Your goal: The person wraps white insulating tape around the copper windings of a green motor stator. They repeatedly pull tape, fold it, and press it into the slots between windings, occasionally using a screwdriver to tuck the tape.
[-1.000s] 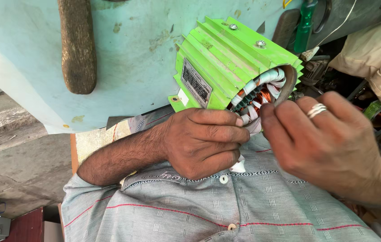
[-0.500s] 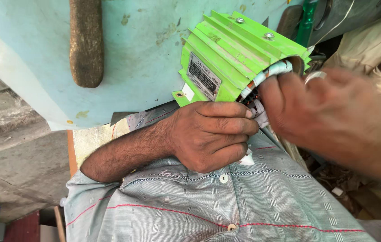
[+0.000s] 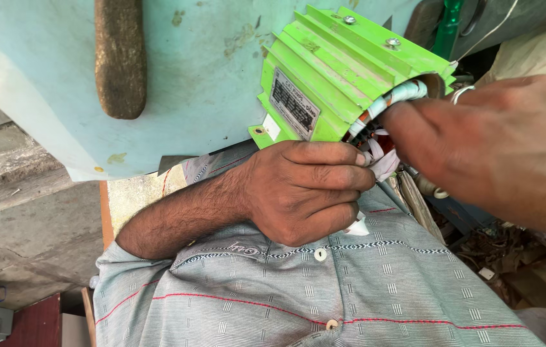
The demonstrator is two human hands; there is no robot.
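At frame centre, left hand (image 3: pixel 305 189) curled shut on white leads (image 3: pixel 375 157) below the green motor housing (image 3: pixel 337 77). Right hand (image 3: pixel 498 138), ring on one finger, reaches into the housing's open end; its fingertips are hidden against the windings (image 3: pixel 388 103), so grip unclear. Housing rests against a pale blue panel (image 3: pixel 189 77). Brown wooden handle (image 3: pixel 120 58) cut off by top edge.

Pale blue tabletop (image 3: pixel 189 77); brown wooden handle (image 3: pixel 120 58) lying on it; green bottle (image 3: pixel 447 32) behind.
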